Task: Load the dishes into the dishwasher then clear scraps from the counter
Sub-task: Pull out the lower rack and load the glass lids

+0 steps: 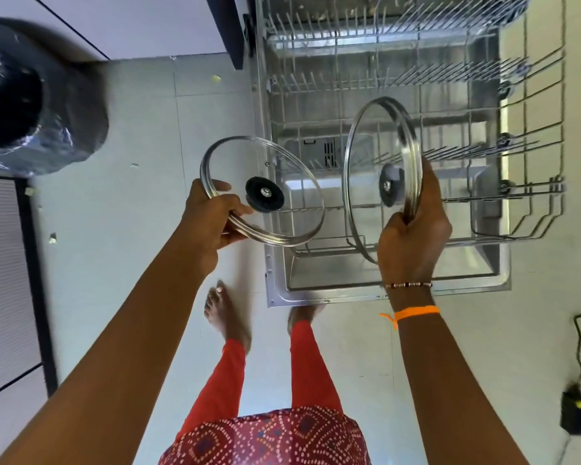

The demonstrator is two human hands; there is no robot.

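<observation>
Two glass lids held over pulled-out dishwasher rack point(534, 209) | left hand point(212, 223) grips smaller lid point(265, 193) by rim | right hand point(413, 236) grips larger lid point(383, 176) upright, rim-pinched | no readable writing or brand.

A home kitchen: open dishwasher point(383, 162), tiled floor point(148, 263), lined bin point(31, 95).

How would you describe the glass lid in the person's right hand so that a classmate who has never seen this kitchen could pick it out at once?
Start at the open dishwasher's pulled-out lower rack. Over its near end the right hand grips a glass lid by its steel rim. Unlike the other lid, which the left hand holds out nearly flat over the rack's left edge, this one stands on edge and looks larger.
</observation>
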